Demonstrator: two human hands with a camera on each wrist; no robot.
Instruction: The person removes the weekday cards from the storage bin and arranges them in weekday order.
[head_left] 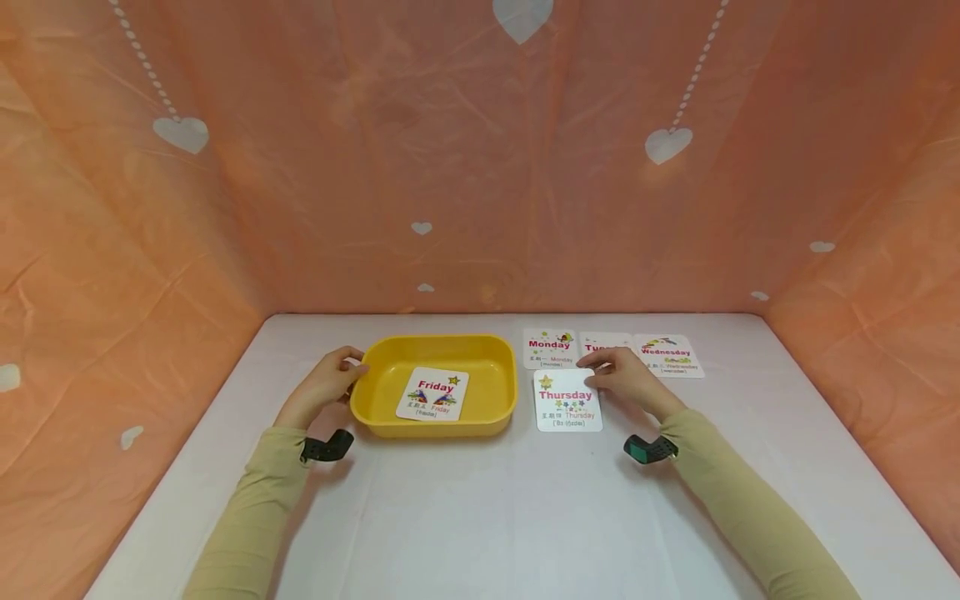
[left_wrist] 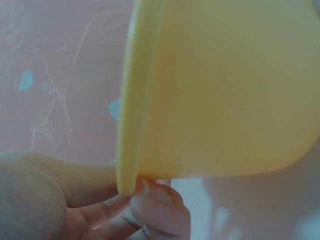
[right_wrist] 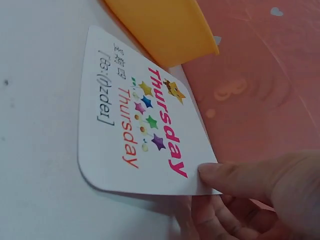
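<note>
My left hand [head_left: 327, 385] pinches the left rim of a yellow plastic tray [head_left: 491, 427]; in the left wrist view the thumb and fingers lie on either side of the rim [left_wrist: 129, 100]. Inside the tray lies a white "Friday" card [head_left: 433, 394]. Between thumb and fingers, my right hand [head_left: 628, 381] pinches a corner of the "Thursday" card [head_left: 567, 400], face up, just right of the tray. In the right wrist view the thumb [right_wrist: 235, 175] is on top of that card, with the other fingers beneath it.
Behind the Thursday card, a row holds the "Monday" card [head_left: 550, 349], the "Tuesday" card [head_left: 606, 340], partly hidden by my right hand, and the "Wednesday" card [head_left: 670, 356]. An orange curtain with white hearts [head_left: 405, 167] surrounds the white table [head_left: 480, 517] at the back and sides.
</note>
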